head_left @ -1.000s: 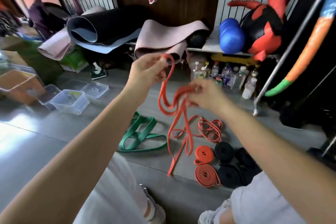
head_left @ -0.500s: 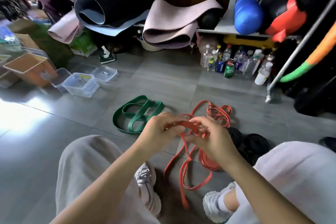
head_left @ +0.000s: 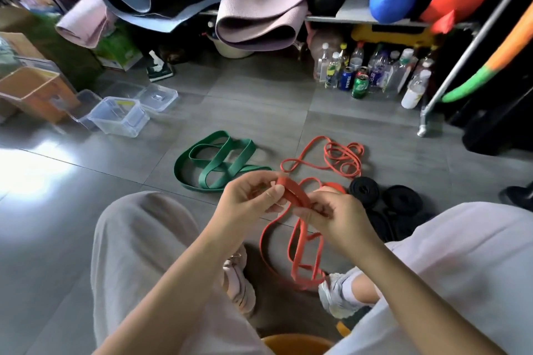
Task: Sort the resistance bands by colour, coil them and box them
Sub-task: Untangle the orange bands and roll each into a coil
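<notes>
- left hand (head_left: pixel 248 202): fingers curled, thumb and fingertips pinching a small started coil of the orange band (head_left: pixel 292 192)
- right hand (head_left: pixel 337 217): fingers curled, pinching the same band just beside the coil; the two hands are close together in front of the knees
- rest of the orange band hangs down from the hands, its loops lying on the floor (head_left: pixel 259 112) between the two shoes (head_left: pixel 337 294)
- coiled orange band (head_left: pixel 336 186) on the floor just behind the right hand, mostly hidden
- black coiled bands (head_left: pixel 364 190) touching one another beside it, near the right knee; count unclear
- loose orange bands (head_left: pixel 341 155), thin, tangled on the floor beyond the hands, right of middle
- green band (head_left: pixel 219 164) in loose loops on the floor, left of the orange tangle, apart from it
- clear plastic boxes (head_left: pixel 118 117) toward the floor's left edge, a lid (head_left: pixel 157 96) beside them, orange bin (head_left: pixel 31 89) further left
- bottles and cans (head_left: pixel 372 72) at the floor's far edge, rolled mats (head_left: pixel 259 11) above
</notes>
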{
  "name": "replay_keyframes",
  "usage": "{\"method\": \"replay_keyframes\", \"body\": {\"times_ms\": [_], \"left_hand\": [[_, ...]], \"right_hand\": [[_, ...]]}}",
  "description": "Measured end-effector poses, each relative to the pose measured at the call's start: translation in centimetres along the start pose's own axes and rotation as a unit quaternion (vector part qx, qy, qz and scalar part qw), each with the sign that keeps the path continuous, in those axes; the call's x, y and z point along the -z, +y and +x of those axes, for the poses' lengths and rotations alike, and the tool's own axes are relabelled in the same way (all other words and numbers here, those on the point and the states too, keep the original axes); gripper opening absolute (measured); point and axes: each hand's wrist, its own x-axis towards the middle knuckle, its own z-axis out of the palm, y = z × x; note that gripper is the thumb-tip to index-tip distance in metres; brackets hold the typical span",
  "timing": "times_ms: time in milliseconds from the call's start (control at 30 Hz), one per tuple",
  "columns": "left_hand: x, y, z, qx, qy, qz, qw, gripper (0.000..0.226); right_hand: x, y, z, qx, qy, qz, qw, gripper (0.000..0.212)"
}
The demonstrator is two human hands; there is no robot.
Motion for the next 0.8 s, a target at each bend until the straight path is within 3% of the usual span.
{"method": "replay_keyframes", "body": {"times_ms": [133,300,367,500,700,767,800], "left_hand": [[0.5,0.3,0.0,0.026,-0.003,-0.032,0.999,0.012],[-0.2,0.9,-0.1,0.072,-0.028,-0.087,0.993,0.006],[-0.2,0.9,0.0,0.065,-0.01,-0.065,0.996,0.018],[0.0,0.9,0.1,0.076,-0.002,-0.025,0.997,0.01],[0.0,1.7,-0.4,0.106,0.0,-0.114,0.988,0.019],[0.4,1.5,-0.3,0.095,0.008,-0.081,0.992,0.018],[0.7,1.2,-0.2,0.071,0.009,-0.012,0.997,0.017]], "right_hand": [[-0.1,-0.2,0.4,0.013,-0.01,0.006,1.0,0.008],[-0.9,-1.5,0.5,0.04,0.006,-0.024,0.999,0.031],[-0.9,-1.5,0.5,0.024,0.031,-0.021,0.999,0.028],[-0.7,-1.2,0.6,-0.001,0.018,-0.017,1.0,0.022],[-0.6,-1.3,0.4,0.024,0.016,-0.02,0.999,0.02],[-0.3,-1.1,0.6,0.017,0.012,-0.024,0.999,0.017],[-0.2,-1.1,0.7,0.007,0.004,-0.023,1.0,0.017]]}}
